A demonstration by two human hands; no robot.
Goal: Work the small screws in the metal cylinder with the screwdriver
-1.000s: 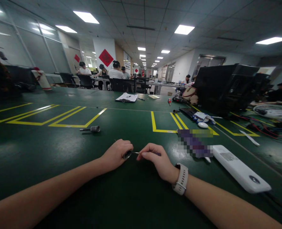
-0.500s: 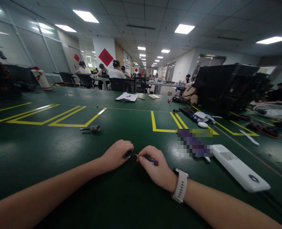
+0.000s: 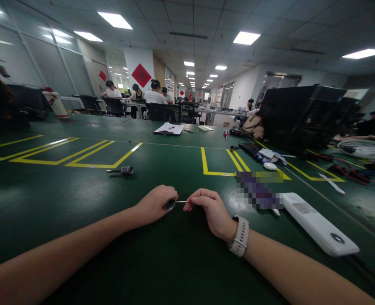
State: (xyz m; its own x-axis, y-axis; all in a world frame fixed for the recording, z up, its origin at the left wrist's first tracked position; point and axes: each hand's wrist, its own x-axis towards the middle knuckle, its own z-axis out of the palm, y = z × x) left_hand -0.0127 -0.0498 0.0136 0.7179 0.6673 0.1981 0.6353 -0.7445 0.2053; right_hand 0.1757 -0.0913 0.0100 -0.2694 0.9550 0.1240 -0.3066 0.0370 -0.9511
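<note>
My left hand (image 3: 157,203) is closed around a metal socket piece (image 3: 169,204). Its round, hollow end faces right and toward me, while the rest is covered by my fingers. From the right, my right hand (image 3: 208,207) pinches a small screwdriver (image 3: 181,202). Only its thin, bright shaft shows now, level and reaching to the rim of the socket piece; the fingers hide its handle. Whether the tip touches the rim or goes in, I cannot tell. A similar metal socket with a thin shank (image 3: 124,170) lies on the green table beyond my left hand.
On the right lie a white power strip (image 3: 321,224), a blurred-out purple item (image 3: 259,190) and a white oval object (image 3: 270,166). A clipboard with paper (image 3: 169,128) is farther back. Black cases (image 3: 301,114) and loose wires stand at the right. Yellow tape (image 3: 219,173) marks the table.
My right hand has turned and its fingers have shifted along the screwdriver. The dark purple handle seen before is now hidden, and more shaft shows. My left hand stays nearly still.
</note>
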